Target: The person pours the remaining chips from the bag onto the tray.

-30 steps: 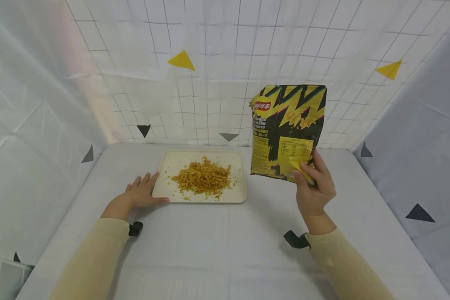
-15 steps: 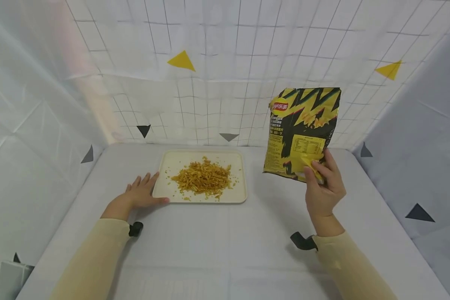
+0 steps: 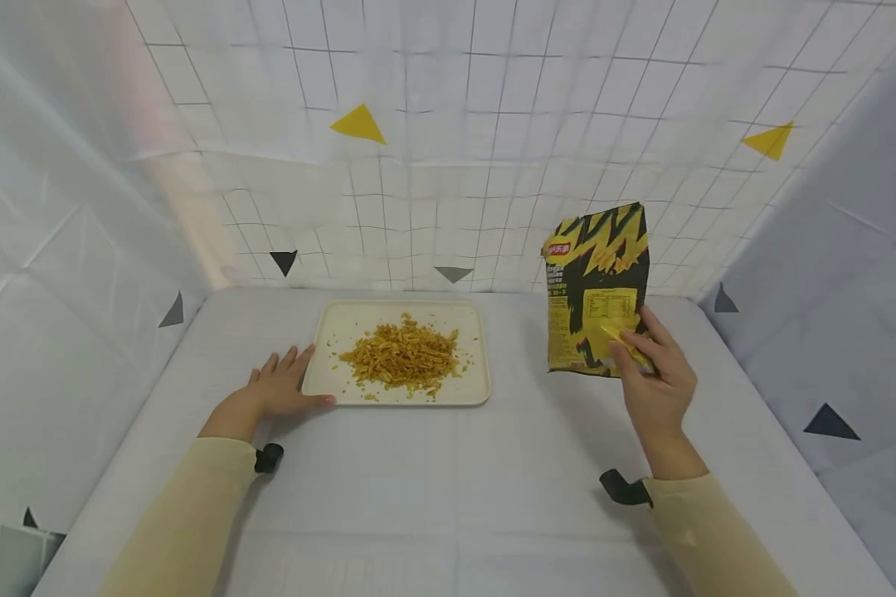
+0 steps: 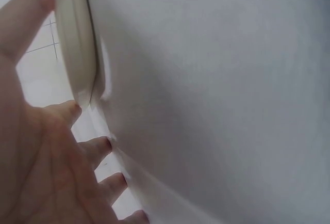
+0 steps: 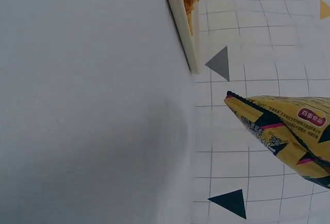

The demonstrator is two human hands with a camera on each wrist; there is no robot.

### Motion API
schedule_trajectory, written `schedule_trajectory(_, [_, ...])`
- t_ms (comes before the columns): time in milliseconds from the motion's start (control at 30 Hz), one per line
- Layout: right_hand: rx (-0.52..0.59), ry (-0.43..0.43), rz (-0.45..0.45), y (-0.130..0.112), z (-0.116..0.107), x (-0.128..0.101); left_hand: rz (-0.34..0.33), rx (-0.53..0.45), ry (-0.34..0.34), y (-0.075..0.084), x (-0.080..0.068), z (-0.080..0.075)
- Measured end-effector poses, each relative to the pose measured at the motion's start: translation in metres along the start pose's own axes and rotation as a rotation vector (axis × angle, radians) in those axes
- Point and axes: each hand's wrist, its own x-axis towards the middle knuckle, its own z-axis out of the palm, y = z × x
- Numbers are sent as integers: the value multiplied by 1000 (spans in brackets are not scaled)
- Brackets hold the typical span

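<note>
A black and yellow chip bag [image 3: 597,290] is pinched at its lower right corner between the thumb and fingers of my right hand [image 3: 659,383]. It is held upright above the table, right of the tray; its lower end shows in the right wrist view [image 5: 289,131]. A pile of golden chip sticks [image 3: 403,355] with loose crumbs lies on a cream rectangular tray [image 3: 470,390]. My left hand [image 3: 272,391] touches the tray's left end, fingers spread and thumb at the near left corner. The left wrist view shows these fingers against the tray's edge [image 4: 77,53].
A white cloth covers the table [image 3: 418,489]. Behind it hangs a white gridded curtain [image 3: 433,191] with coloured triangles, and pale sheets close in both sides. A black wrist camera mount [image 3: 625,489] sits at the right cuff, another mount [image 3: 270,458] at the left.
My right hand has carried the chip bag to the right, away from the tray, then lowered it somewhat, and the bag has turned a little. My left hand and the tray stay put.
</note>
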Motion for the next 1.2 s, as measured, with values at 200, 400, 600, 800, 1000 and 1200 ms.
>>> schedule_trajectory(200, [-37,-92,57,3,-5,-2,-2,-10,-12,1,-1,-3])
schedule_trajectory(400, [-123,-158,69,-15,-6,2,-2,-7,-10,3,-4,-5])
schedule_trajectory(600, [-154,-162,113,-17,-7,3,-2,-2,-4,5,-6,-7])
schedule_trajectory(800, [-203,-151,135,8,-15,-3,-2,-13,-9,7,-7,-6])
schedule_trajectory(1000, [-238,-145,133,16,-26,-6,7,-10,-5,6,-5,-5])
schedule_trajectory(1200, [-275,-162,100,14,-30,-3,4,-2,3,4,-4,-3])
